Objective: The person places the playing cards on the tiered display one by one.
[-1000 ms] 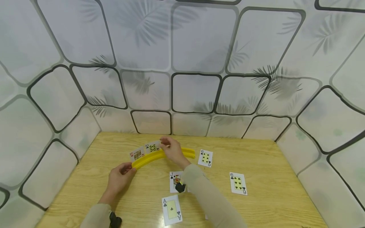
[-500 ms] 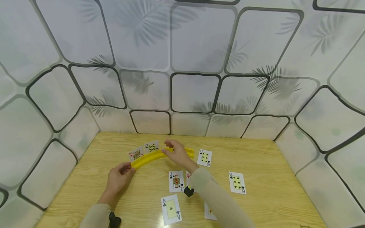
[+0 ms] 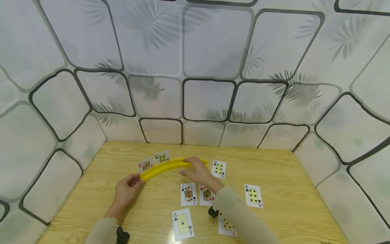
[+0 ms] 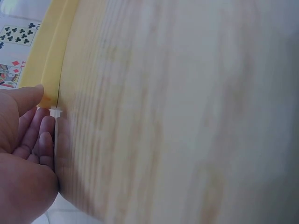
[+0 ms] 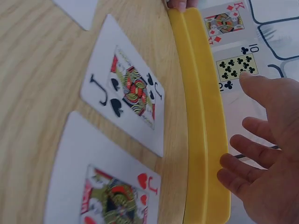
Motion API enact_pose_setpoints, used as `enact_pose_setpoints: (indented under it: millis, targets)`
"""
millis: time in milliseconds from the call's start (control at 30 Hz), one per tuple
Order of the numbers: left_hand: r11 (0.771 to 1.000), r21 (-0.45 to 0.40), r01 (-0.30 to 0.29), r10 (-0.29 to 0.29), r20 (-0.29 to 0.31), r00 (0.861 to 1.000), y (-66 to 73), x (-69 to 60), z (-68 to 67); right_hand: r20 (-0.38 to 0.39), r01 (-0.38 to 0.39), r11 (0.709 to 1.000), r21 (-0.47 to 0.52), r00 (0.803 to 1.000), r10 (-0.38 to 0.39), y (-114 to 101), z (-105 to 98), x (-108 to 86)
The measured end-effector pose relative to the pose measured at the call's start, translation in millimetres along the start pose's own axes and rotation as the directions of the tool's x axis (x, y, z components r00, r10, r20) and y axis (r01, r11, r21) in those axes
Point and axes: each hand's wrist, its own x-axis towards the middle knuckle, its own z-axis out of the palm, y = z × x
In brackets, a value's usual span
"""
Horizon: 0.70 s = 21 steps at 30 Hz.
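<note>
yellow rack (image 3: 166, 165) — partly hidden behind the right hand (image 3: 199, 173)

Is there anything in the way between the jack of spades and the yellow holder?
Nothing visible lies between the jack of spades and the yellow holder, just bare table. Only the right hand reaches over the holder's right part.

Head view from above, facing forward and down, wrist views close up, all sharing yellow rack (image 3: 166, 165)
</note>
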Motion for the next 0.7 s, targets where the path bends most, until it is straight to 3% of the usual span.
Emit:
enact_pose_setpoints:
  millis: [400,700]
  targets:
    - [1.000,-0.004,-0.007,0.007,0.001,1.000,-1.1,0.7,1.3,0.082,0.013,0.985,-0.170,0.997,0.001,15,-8,-33.4]
    - [1.000,0.005,0.006,-0.006,0.000,1.000,-2.0,1.8,1.9,0.119,0.027,0.946,-0.323,0.993,0.013,20,-9,-51.7]
